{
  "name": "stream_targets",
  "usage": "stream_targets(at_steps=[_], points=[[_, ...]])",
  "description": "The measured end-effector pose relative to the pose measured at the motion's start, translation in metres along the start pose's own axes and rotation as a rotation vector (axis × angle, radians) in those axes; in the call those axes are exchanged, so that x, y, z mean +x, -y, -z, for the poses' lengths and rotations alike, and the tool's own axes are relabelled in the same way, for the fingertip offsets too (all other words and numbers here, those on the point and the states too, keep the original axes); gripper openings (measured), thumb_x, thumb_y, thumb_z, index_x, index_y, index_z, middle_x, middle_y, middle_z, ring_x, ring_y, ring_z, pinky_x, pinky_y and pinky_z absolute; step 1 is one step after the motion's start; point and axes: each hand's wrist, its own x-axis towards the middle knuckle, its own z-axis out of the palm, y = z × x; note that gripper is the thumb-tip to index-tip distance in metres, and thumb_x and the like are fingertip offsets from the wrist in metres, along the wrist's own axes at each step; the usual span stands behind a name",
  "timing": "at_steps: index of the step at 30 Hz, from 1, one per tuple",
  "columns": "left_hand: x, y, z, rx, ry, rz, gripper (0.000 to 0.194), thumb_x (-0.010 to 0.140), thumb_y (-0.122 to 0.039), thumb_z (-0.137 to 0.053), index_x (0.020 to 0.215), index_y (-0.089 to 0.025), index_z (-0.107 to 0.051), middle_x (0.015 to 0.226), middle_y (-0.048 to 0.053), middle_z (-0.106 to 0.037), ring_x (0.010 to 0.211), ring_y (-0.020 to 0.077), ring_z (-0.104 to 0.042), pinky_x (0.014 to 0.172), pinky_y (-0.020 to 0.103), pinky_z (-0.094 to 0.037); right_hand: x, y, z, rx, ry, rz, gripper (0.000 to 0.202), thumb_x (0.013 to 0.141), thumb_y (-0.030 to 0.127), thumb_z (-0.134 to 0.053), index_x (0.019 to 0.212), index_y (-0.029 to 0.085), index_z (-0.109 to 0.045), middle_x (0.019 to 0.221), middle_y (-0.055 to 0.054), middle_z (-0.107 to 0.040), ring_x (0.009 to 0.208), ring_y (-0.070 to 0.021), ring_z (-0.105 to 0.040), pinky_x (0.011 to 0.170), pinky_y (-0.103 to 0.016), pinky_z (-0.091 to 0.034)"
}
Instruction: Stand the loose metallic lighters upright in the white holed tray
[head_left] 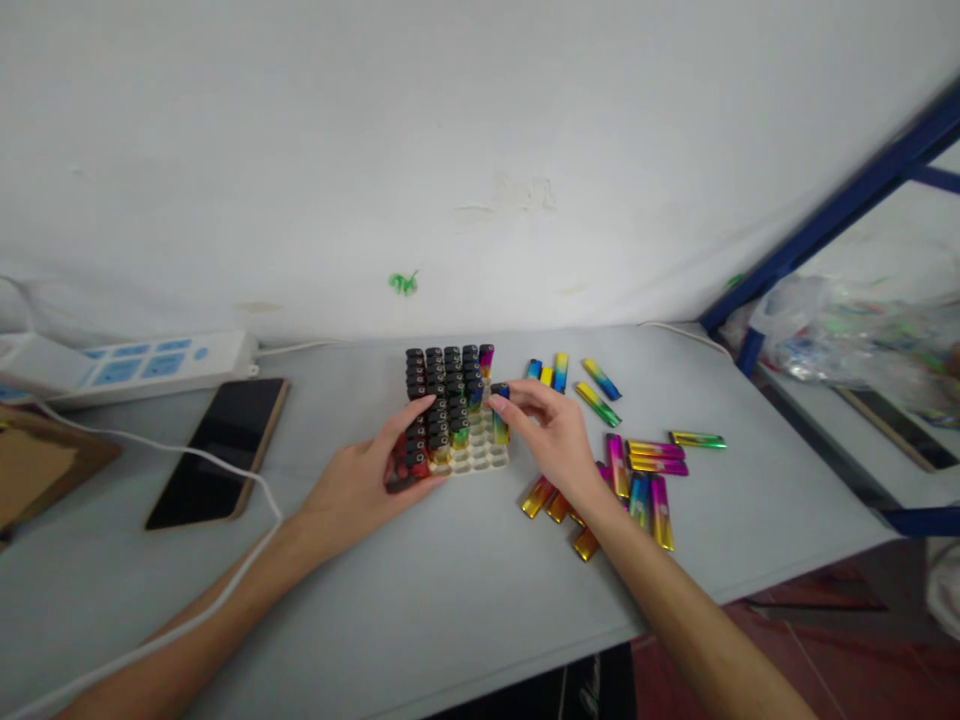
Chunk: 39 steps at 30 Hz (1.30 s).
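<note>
A pale tray (480,462) with rows of holes stands on the table, its left and back parts filled with upright black-topped lighters (436,390). My left hand (360,475) is closed around the tray's near left corner, its thumb and fingers against the outer lighters. Between the thumb and fingers of my right hand (551,425) is a blue-and-yellow lighter (501,422), held upright over the tray's right side. Whether its lower end is in a hole I cannot tell. Loose metallic-coloured lighters (657,458) lie to the right, some partly hidden by my right forearm.
On the left lie a dark phone (217,455) and a white power strip (165,365), with a white cable (187,447) running across my left arm. A wall (480,180) rises behind the table. At right stand a blue metal frame (840,195) and clear plastic bags (847,320).
</note>
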Motion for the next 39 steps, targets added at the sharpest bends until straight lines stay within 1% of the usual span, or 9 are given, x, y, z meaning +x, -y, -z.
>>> stream_targets(at_steps=[6, 11, 15, 18, 21, 27, 33, 36, 39], points=[[0.0, 0.004, -0.001, 0.006, -0.032, -0.01, 0.091, 0.092, -0.063, -0.074, 0.169, -0.026, -0.043, 0.07, -0.007, -0.069, 0.049, 0.0187, -0.063, 0.052, 0.029, -0.052, 0.002, -0.004, 0.001, -0.081, -0.114, 0.155, 0.021, 0.096, 0.04, -0.084, 0.106, 0.022, -0.082, 0.103, -0.006, -0.08, 0.087, -0.019, -0.077, 0.079, -0.032, -0.066], [0.0, 0.0, 0.002, 0.019, -0.026, 0.02, 0.092, 0.093, -0.067, -0.071, 0.169, -0.025, -0.04, 0.067, -0.008, -0.066, 0.047, 0.018, -0.062, 0.052, 0.029, -0.051, -0.001, -0.008, -0.003, -0.166, 0.009, 0.253, 0.019, 0.104, 0.037, -0.077, 0.116, 0.022, -0.081, 0.113, -0.008, -0.083, 0.099, -0.021, -0.08, 0.089, -0.036, -0.07], [-0.001, 0.003, -0.001, 0.01, -0.037, 0.104, 0.111, 0.089, -0.067, -0.074, 0.177, -0.025, -0.019, 0.077, -0.006, -0.075, 0.049, 0.0197, -0.066, 0.052, 0.03, -0.053, -0.002, -0.008, -0.002, -0.355, 0.074, 0.353, 0.017, 0.106, 0.031, -0.075, 0.12, 0.022, -0.081, 0.113, -0.009, -0.085, 0.103, -0.0229, -0.081, 0.099, -0.041, -0.068], [0.0, 0.002, -0.003, -0.001, -0.022, 0.156, 0.123, 0.086, -0.066, -0.076, 0.179, -0.024, -0.008, 0.076, -0.006, -0.076, 0.05, 0.023, -0.068, 0.051, 0.031, -0.053, -0.003, -0.009, -0.001, -0.346, 0.087, 0.331, 0.019, 0.108, 0.03, -0.073, 0.123, 0.021, -0.08, 0.113, -0.009, -0.085, 0.094, -0.0206, -0.082, 0.091, -0.037, -0.07], [-0.001, 0.0, -0.003, 0.008, -0.001, 0.165, 0.123, 0.086, -0.066, -0.075, 0.179, -0.024, -0.007, 0.074, -0.007, -0.073, 0.051, 0.024, -0.069, 0.052, 0.032, -0.053, -0.002, -0.01, 0.001, -0.357, 0.121, 0.328, 0.019, 0.109, 0.028, -0.071, 0.124, 0.019, -0.079, 0.11, -0.009, -0.084, 0.092, -0.02, -0.081, 0.088, -0.035, -0.069], [-0.004, -0.002, -0.001, 0.007, -0.018, 0.113, 0.119, 0.091, -0.066, -0.073, 0.179, -0.022, -0.007, 0.075, -0.005, -0.074, 0.054, 0.0238, -0.07, 0.055, 0.031, -0.054, 0.005, -0.007, 0.002, -0.552, 0.262, 0.309, 0.021, 0.111, 0.026, -0.065, 0.128, 0.02, -0.077, 0.112, -0.011, -0.081, 0.099, -0.0245, -0.078, 0.092, -0.041, -0.065], [-0.003, 0.002, -0.002, 0.009, -0.036, 0.053, 0.105, 0.091, -0.066, -0.073, 0.176, -0.027, -0.026, 0.07, -0.006, -0.07, 0.047, 0.0207, -0.062, 0.051, 0.031, -0.054, 0.003, 0.003, -0.004, -0.794, 0.285, 0.225, 0.012, 0.111, 0.027, -0.065, 0.116, 0.02, -0.073, 0.103, -0.01, -0.075, 0.091, -0.0236, -0.073, 0.085, -0.037, -0.059], [-0.005, 0.01, -0.007, 0.022, -0.08, 0.028, 0.1, 0.092, -0.067, -0.072, 0.175, -0.031, -0.03, 0.069, -0.007, -0.068, 0.045, 0.0194, -0.061, 0.05, 0.03, -0.054, 0.005, 0.005, 0.006, -0.819, 0.273, 0.219, 0.012, 0.109, 0.031, -0.071, 0.113, 0.02, -0.072, 0.103, -0.009, -0.074, 0.093, -0.0245, -0.072, 0.088, -0.037, -0.057], [-0.007, 0.017, -0.011, 0.048, -0.086, 0.002, 0.099, 0.096, -0.069, -0.068, 0.177, -0.034, -0.024, 0.067, -0.009, -0.065, 0.047, 0.0203, -0.064, 0.051, 0.029, -0.053, 0.015, 0.002, 0.034, -0.811, 0.179, 0.205, 0.017, 0.111, 0.036, -0.067, 0.116, 0.021, -0.072, 0.103, -0.009, -0.076, 0.094, -0.0247, -0.073, 0.092, -0.038, -0.055]])
